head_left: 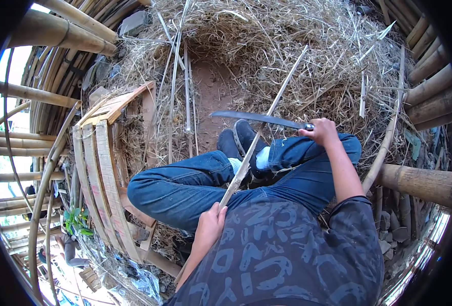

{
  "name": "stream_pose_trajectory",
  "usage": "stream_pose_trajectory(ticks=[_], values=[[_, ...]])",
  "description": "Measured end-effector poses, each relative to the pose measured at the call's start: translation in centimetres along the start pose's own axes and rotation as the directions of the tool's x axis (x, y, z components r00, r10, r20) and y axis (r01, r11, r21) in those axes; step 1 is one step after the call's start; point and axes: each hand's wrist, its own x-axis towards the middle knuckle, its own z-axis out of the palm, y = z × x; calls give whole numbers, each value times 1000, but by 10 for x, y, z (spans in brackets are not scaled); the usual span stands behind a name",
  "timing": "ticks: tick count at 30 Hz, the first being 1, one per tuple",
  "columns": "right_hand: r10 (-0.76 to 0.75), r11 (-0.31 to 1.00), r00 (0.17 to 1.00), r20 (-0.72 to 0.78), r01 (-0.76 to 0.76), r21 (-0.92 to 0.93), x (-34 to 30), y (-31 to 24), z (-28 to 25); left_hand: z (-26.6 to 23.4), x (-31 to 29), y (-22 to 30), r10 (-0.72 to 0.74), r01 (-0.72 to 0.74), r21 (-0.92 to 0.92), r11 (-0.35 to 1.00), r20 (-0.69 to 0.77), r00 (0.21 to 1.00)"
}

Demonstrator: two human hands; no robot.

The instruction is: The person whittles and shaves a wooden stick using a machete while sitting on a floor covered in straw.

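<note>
The left hand (pixel 210 224) has fingers clamped on a stick (pixel 244 164) pointing to one o'clock. Right-hand (pixel 321 133) fingers grip a knife (pixel 261 118), tip toward nine.

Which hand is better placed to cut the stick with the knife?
Probably the right hand: it holds the knife, which crosses the stick in this view, though touching is unclear. The left hand holds the stick's near end.

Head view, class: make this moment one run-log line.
left grip: holds bamboo strip, near end | right grip: knife handle | blade: crosses strip in view, contact unclear | around: loose shavings
</note>
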Motion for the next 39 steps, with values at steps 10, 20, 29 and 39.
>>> stream_pose_trajectory(ticks=[10, 20, 29, 39], values=[[-109, 990, 994, -11, 109, 87, -14, -84, -13, 6, 11, -6, 69, -64, 87, 994, -62, 996], [-48, 998, 999, 3, 48, -35, 34, -16, 18, 9, 14, -10, 114, -112, 58, 992, -21, 993], [-227, 966, 971, -73, 234, 111, 1, -86, 29, 9, 16, -9, 106, -103, 52, 993, -53, 993], [-1, 1000, 1000, 8, 1, 6, 28, -12, 19, 11, 12, -11, 117, -113, 72, 991, -66, 991]])
